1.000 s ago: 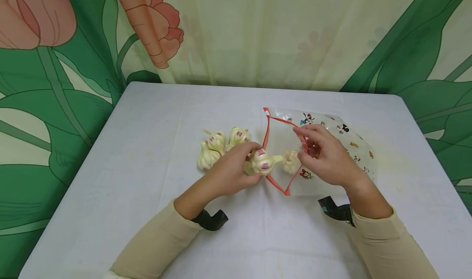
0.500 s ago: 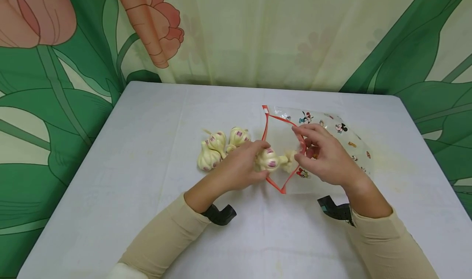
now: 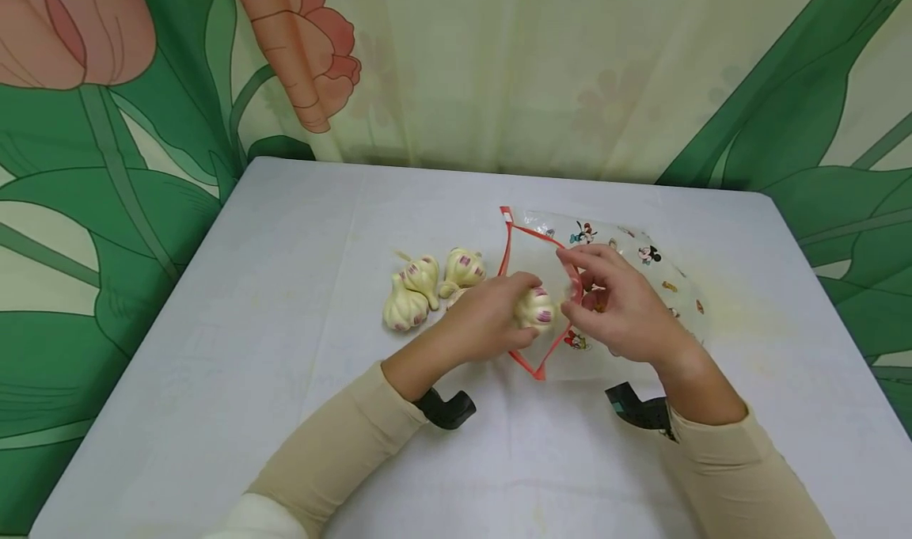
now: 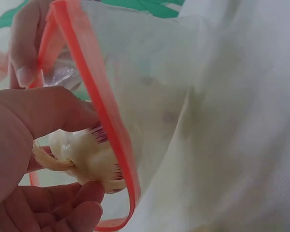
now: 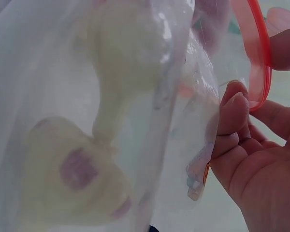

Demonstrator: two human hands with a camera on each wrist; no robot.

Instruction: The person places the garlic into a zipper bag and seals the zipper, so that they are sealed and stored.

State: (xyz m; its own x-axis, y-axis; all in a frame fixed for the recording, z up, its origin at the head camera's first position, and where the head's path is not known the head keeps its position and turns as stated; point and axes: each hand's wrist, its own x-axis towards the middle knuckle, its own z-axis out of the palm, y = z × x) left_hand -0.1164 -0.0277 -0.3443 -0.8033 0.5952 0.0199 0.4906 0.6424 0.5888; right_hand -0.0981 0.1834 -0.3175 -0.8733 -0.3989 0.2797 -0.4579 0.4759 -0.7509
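My left hand grips a garlic bulb with purple streaks, at the mouth of a clear zip bag with red edging. In the left wrist view the garlic bulb sits between thumb and fingers, partly behind the red rim. My right hand pinches the bag's red upper edge and holds the mouth apart. Through the cloudy plastic in the right wrist view, a pale garlic bulb shows inside the bag, with another pale rounded shape above it.
Several garlic bulbs lie in a group left of the bag, one partly hidden by my left hand. A white cloth covers the table. Behind its far edge hangs a flower-patterned curtain. Cartoon figures are printed on the bag.
My left hand has moved right with the garlic bulb, bringing it into the bag's mouth. My right hand keeps its pinch on the edge, and the bag has shifted slightly left.
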